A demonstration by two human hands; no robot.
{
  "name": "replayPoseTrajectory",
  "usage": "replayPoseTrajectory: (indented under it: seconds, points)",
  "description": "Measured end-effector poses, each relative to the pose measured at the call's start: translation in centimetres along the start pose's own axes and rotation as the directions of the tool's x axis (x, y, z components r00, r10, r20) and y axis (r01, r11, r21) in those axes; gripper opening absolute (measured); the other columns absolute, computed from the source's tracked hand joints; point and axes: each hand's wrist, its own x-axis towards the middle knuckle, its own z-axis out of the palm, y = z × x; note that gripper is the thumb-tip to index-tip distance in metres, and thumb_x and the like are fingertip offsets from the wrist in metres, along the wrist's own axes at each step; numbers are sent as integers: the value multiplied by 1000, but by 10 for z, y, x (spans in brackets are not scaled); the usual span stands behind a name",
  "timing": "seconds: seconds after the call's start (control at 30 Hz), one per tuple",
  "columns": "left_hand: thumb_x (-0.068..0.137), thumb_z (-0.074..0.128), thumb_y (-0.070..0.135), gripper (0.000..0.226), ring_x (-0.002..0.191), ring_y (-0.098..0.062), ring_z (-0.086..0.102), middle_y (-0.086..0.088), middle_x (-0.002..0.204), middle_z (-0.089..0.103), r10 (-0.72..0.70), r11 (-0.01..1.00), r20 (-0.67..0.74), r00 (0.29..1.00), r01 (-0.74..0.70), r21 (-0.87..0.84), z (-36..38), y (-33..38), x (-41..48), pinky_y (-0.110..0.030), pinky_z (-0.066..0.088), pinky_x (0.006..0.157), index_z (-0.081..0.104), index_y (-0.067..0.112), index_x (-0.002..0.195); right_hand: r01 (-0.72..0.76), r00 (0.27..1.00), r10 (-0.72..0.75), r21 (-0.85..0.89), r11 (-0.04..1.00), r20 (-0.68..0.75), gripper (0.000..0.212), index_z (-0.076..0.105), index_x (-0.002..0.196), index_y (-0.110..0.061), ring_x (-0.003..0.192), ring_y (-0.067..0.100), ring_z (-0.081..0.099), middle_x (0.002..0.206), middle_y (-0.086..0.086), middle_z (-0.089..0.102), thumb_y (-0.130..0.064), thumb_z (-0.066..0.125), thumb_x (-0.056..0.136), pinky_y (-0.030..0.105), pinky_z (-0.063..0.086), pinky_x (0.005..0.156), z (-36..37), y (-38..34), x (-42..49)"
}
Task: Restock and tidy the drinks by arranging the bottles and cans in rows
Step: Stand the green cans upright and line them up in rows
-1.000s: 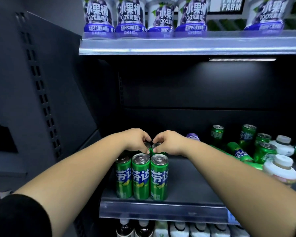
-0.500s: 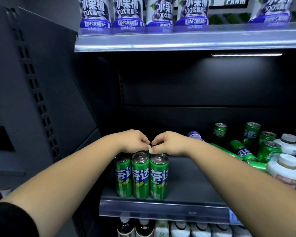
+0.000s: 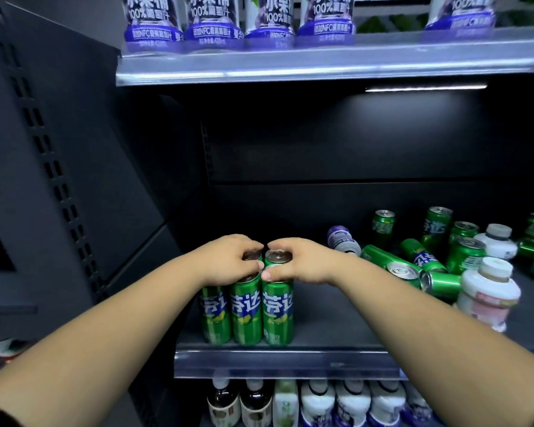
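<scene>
**Middle shelf (image 3: 336,315), left end.** A front row of three green cans (image 3: 246,309) is stood upright at the shelf's lip, sides touching. Directly behind it two more cans are seen by their tops only: the left rear can (image 3: 252,256) and the right rear can (image 3: 278,256), set just beside each other.

**Left hand (image 3: 228,257).** The fingers are curled over the far rim of the left rear can and the thumb is brought to its near rim, so the top is gripped from above.

**Right hand (image 3: 302,260).** The right rear can is clasped likewise, with fingers bent over the back and the thumb (image 3: 267,274) pressed at the front, just above the front row. The two hands are held close, nearly touching.

**Same shelf, right end.** Loose green cans (image 3: 389,263), some toppled and some upright, are mixed with white bottles (image 3: 487,291). One purple-labelled bottle (image 3: 342,240) is laid on its side. All are apart from the hands.

**Upper shelf (image 3: 290,67).** Purple juice bottles (image 3: 211,23) are stood in a row.
</scene>
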Motion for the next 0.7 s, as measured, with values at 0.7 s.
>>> replayPoseTrajectory:
  seconds: [0.7]
  points:
    - [80,62,49,37,93,-14,63,7,105,67,364,925,31,931,-366,101,50,179,120,-35,54,85,66,34,114,-393,829,229,-238,888,-510,64,62,132,-25,122,13,57,133,-5,62,-37,85,73,28,44,102,-184,111,-195]
